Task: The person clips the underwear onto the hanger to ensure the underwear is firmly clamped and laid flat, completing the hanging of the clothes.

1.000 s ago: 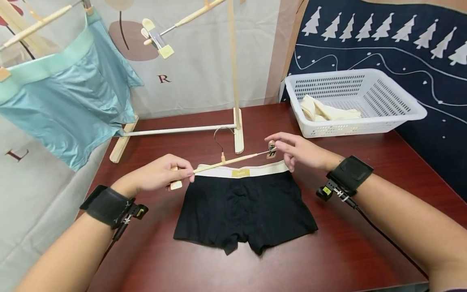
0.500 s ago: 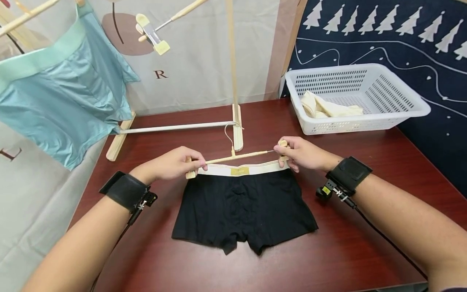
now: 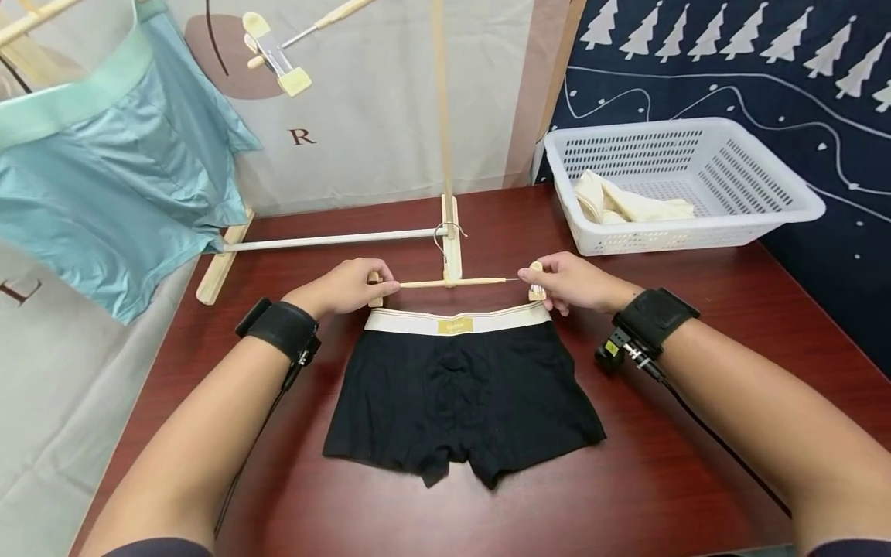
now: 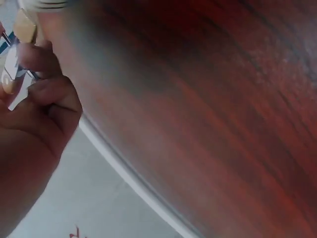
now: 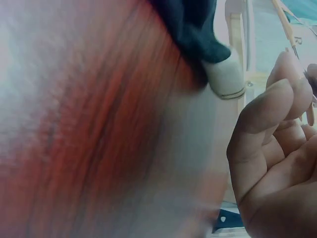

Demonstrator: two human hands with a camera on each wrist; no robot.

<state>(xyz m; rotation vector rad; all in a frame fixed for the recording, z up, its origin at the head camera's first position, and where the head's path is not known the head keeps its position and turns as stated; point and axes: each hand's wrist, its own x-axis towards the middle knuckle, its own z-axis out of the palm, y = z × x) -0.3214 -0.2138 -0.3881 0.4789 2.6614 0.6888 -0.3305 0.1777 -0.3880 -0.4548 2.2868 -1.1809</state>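
So far left there's a pair of blue boxers (image 3: 118,162) hanging up, same as a second ago; next along, the left hand (image 3: 341,286) has the left clip (image 3: 376,298) pinched between thumb and fingers, and it's slid away from the person, so that clip now sits just past the end of the waistband (image 3: 404,322); the hanger (image 3: 455,282) was tilted a second ago, now it's pretty much level and parallel to the waistband; the black boxers (image 3: 455,394) are flat on the table (image 3: 668,480), hardly moved, nothing visibly clipped; over on the right, the right hand (image 3: 574,278) had looser fingers a second ago and now pinches the right clip (image 3: 536,280) near the other end of the waistband; I'd say that means the lining-up is mostly sorted and the clamping isn't done; can't tell if either clip's mouth is open; far right, the basket (image 3: 800,213) hasn't changed.
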